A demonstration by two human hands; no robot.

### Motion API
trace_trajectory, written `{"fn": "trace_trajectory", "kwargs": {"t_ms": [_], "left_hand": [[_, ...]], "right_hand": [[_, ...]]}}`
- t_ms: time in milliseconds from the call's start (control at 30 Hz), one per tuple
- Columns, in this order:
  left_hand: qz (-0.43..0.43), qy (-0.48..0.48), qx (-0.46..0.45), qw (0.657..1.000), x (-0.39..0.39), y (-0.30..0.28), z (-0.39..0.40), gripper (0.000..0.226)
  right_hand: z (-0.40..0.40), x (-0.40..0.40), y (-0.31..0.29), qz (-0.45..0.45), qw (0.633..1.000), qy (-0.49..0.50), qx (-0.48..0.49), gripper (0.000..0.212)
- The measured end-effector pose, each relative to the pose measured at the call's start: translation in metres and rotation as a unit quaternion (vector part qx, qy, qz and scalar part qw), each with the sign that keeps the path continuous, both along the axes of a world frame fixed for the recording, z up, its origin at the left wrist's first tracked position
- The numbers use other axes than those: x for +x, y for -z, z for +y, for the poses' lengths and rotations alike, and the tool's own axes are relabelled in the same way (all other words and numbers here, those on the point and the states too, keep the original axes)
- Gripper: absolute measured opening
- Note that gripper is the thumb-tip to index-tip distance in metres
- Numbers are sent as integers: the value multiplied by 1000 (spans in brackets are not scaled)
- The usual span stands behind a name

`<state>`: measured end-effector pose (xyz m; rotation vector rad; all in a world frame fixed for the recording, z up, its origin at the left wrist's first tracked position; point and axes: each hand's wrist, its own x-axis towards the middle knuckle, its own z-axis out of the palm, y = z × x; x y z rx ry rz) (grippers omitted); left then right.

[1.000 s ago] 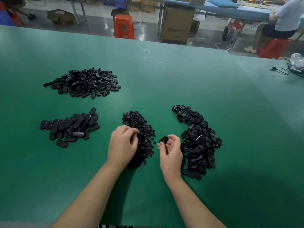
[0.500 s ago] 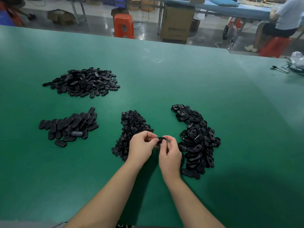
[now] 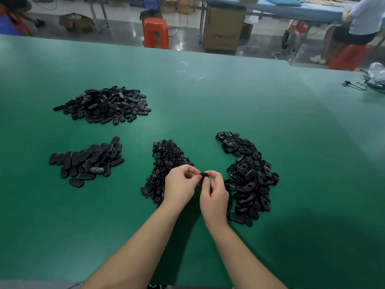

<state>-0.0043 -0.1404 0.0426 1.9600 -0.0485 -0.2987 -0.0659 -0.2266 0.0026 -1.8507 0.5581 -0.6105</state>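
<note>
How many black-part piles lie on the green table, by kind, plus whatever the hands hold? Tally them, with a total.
Piles of oval black parts: 3
Pile of small black parts: 1
Black part pinched between left hand and right hand: 1
Total: 5

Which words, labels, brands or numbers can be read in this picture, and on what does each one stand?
On the cardboard box on the floor: one line of dark print on its front, too blurred to read.
On the small black part that the left hand and the right hand pinch: no mark can be read.
On the piles of black parts: no readable text.
No other text is visible.
</note>
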Motion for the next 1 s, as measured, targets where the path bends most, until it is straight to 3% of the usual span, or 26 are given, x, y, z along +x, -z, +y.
{"fn": "trace_trajectory", "kwargs": {"t_ms": [200, 300, 600, 1000], "left_hand": [[-52, 23, 46, 997, 6, -4, 3, 17], [-55, 53, 68, 995, 10, -5, 5, 7], [3, 92, -35, 995, 12, -3, 16, 7], [47, 60, -49, 996, 7, -3, 13, 5]], "right_hand": [[0, 0, -1, -7, 999, 5, 37, 16], [1, 0, -2, -16, 999, 6, 37, 18], [1, 3, 2, -27, 999, 4, 33, 7], [0, 4, 3, 5, 998, -8, 57, 10]]}}
